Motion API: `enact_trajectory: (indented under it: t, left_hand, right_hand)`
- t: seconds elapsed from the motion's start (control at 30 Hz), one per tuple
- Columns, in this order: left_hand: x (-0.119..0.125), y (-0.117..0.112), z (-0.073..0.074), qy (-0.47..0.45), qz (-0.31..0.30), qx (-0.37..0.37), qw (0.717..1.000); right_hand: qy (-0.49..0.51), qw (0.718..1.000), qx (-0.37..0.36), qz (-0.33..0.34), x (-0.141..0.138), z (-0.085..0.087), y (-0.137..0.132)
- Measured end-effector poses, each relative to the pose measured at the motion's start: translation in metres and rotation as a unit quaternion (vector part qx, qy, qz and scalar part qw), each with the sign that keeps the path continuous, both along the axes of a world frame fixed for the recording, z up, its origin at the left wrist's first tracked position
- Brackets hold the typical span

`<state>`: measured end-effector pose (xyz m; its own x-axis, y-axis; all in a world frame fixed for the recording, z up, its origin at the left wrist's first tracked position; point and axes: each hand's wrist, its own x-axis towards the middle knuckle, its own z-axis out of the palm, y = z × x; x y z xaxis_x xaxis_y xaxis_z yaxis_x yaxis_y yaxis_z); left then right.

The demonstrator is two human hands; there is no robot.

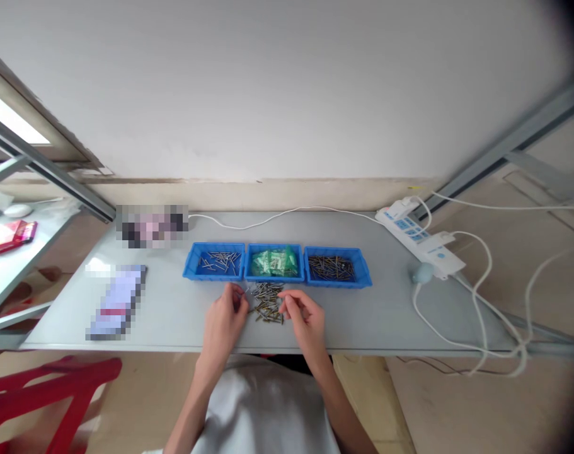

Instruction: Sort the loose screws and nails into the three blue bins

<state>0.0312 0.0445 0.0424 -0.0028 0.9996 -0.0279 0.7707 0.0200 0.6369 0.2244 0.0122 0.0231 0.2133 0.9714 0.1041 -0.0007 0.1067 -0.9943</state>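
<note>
Lying on the tabletop (362, 318), a pile of screws (268, 304) is flanked by the left hand (224, 313) and the right hand (308, 316). Both hands' fingers are curled; whether screws are gripped cannot be told. Just behind, three blue trays (273, 279) are lined up, green packaging (275, 261) held in the middle one.
</note>
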Motion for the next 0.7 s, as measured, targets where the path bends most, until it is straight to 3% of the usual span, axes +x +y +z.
enact_trajectory:
  t: [0.1,0.23,0.3,0.47,0.7]
  left_hand:
    - [-0.002,-0.005,-0.002,-0.163,0.007,0.019,0.986]
    - [0.005,-0.010,0.003,-0.395,0.021,-0.024,0.918]
    - [0.011,-0.011,0.006,-0.452,0.018,-0.037,0.891]
    - [0.023,-0.008,0.001,-0.467,-0.008,-0.059,0.882]
    - [0.027,-0.011,-0.007,-0.368,-0.063,-0.011,0.928]
  right_hand:
    - [-0.008,1.000,-0.003,0.004,0.000,-0.001,0.000]
    - [-0.017,1.000,-0.013,0.001,0.001,0.000,0.000]
    - [-0.017,1.000,-0.016,0.001,0.001,0.001,0.000]
    - [-0.008,1.000,-0.015,0.001,0.001,0.003,0.001]
    - [-0.005,1.000,-0.018,0.002,0.001,0.002,0.000]
